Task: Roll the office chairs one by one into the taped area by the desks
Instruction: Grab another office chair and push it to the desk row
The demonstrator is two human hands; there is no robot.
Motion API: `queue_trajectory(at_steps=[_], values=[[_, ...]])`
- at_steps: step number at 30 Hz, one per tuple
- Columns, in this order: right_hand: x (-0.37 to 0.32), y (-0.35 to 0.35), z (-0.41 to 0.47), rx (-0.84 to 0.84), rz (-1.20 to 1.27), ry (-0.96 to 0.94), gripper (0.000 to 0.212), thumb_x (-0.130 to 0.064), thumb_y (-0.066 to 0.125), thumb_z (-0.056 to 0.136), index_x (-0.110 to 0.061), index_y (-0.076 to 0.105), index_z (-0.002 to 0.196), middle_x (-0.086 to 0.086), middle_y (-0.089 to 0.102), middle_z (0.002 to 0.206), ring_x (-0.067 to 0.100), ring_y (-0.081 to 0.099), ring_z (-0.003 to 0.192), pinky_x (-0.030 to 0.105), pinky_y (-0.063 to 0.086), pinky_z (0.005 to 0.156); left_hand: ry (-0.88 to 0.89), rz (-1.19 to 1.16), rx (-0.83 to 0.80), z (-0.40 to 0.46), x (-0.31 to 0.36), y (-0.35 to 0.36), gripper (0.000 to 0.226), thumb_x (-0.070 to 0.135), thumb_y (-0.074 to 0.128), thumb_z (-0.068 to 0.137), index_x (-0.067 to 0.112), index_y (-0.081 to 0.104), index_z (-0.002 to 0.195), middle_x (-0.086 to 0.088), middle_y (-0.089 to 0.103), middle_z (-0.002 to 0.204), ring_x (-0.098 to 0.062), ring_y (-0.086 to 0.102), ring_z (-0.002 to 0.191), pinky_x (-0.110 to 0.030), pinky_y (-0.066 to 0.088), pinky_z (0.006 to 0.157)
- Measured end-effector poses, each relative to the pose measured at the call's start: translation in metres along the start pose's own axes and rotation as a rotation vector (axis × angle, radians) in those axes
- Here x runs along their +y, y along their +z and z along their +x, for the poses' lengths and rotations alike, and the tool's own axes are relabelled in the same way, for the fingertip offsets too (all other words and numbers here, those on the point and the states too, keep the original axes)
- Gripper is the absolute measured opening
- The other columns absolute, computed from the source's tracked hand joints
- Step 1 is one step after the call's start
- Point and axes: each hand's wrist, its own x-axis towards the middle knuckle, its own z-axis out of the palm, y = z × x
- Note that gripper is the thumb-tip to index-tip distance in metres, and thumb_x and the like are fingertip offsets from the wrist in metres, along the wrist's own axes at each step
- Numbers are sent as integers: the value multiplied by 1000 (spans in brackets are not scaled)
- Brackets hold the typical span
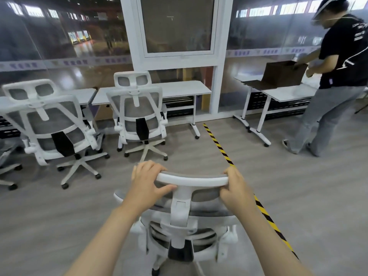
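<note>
Nearest the camera, a white-framed grey mesh chair (182, 226) stands on the grey floor (298, 186), seen from behind and above, its back toward the wearer. Both hands grasp its headrest (192, 181): the left hand (146, 184) is wrapped over the left end with the thumb lying along the lower side, and the right hand (236, 189) is clenched round the right end. Only one dark caster of this chair shows, at the bottom edge of the view.

Just to the right of the chair a strip of yellow-and-black tape (221, 149) runs along the floor, from near the foot of a white table (177, 89) down toward the lower right; the held chair sits on the left side of that line.

Farther off, on the same side of the tape, a second chair (139, 114) stands at the near edge of that table, and a third chair (51, 124) stands left of it beside another table (85, 95). Part of one more chair base shows at the far left edge.

Across the tape, at the right, another person (336, 76) stands at a separate table (288, 92) with hands on a brown cardboard box (282, 75). Glass walls and a white-framed window (177, 24) rise behind the tables
</note>
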Motion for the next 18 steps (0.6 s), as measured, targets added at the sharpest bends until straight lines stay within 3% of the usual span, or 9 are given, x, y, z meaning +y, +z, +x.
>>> queue_trajectory(at_steps=[5,12,18], values=[[23,11,116,10,-5,-40,28,-3,48,77,-26,37,89,-11,41,84,18,44,78,31,34,53,-12,2,7,106,-31,41,47,74,57,64,37,56,93,24,45,99,-4,33,104,-49,33,104],[50,16,269,-2,4,-49,25,-4,48,78,-24,39,91,-8,43,89,22,47,82,47,48,64,-21,-11,-3,250,-63,93,51,75,58,63,37,58,97,21,47,100,-3,32,104,-33,35,96],[62,29,393,61,30,-11,23,-5,49,81,-23,41,94,-5,45,93,22,47,82,41,47,59,-31,-39,20,368,-95,137,47,65,70,64,35,60,98,28,42,99,-8,35,105,-30,33,95]])
